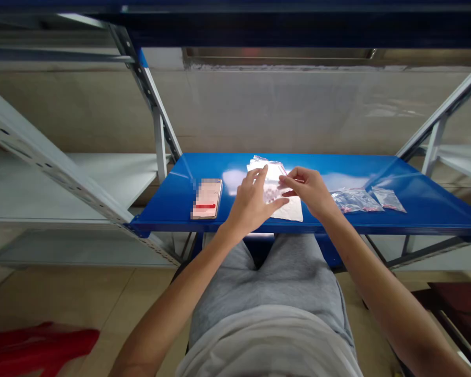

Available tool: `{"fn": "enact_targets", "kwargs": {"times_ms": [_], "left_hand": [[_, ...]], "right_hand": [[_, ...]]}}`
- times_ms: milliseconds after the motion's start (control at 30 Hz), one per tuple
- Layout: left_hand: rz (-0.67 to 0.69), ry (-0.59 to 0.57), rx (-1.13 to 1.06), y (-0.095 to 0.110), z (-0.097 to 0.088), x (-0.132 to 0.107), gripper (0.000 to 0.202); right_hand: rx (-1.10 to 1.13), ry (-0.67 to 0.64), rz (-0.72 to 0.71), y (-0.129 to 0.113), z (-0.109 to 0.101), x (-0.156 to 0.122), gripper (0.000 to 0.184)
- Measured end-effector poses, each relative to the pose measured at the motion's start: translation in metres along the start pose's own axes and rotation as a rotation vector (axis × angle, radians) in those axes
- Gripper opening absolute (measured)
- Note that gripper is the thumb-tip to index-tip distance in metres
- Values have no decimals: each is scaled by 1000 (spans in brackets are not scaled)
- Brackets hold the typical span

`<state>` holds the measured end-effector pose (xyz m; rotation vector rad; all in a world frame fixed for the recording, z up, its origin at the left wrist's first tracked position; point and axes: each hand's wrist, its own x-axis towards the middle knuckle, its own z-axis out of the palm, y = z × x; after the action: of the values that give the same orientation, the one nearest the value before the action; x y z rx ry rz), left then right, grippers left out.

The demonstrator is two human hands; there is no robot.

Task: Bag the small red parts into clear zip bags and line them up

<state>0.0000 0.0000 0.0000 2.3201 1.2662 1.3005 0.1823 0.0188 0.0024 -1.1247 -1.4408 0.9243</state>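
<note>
A small clear zip-lock bag (273, 192) with pale contents lies between my hands, above a white paper or cloth sheet (292, 210). My right hand (306, 189) pinches the upper right edge of this bag between thumb and fingertips. On its left side, my left hand (251, 201) has thumb and fingers spread apart around the bag, seemingly touching it lightly. Behind the fingers, more white packets (259, 161) with clear tops lie on the blue shelf. My hands partly hide what is in the bag.
The blue shelf (204, 166) carries a phone (208, 199) at left, its screen partly blurred out. Clear bags with small reddish bits (357, 200) and a smaller bag (388, 199) lie at right. Metal uprights (157, 99) flank the shelf; another blue shelf (259, 26) hangs overhead.
</note>
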Motion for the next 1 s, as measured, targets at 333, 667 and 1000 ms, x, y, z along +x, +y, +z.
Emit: {"fn": "enact_targets", "kwargs": {"times_ms": [333,667,1000], "left_hand": [[-44,-72,271,-2,21,-2,66],[-11,-38,254,2,8,-7,54],[-79,-7,67,-4,3,-4,44]], "right_hand": [[-128,-229,-11,2,1,-7,47],[-132,-354,-1,-11,1,-9,45],[-29,-381,21,-6,-10,-8,48]]}}
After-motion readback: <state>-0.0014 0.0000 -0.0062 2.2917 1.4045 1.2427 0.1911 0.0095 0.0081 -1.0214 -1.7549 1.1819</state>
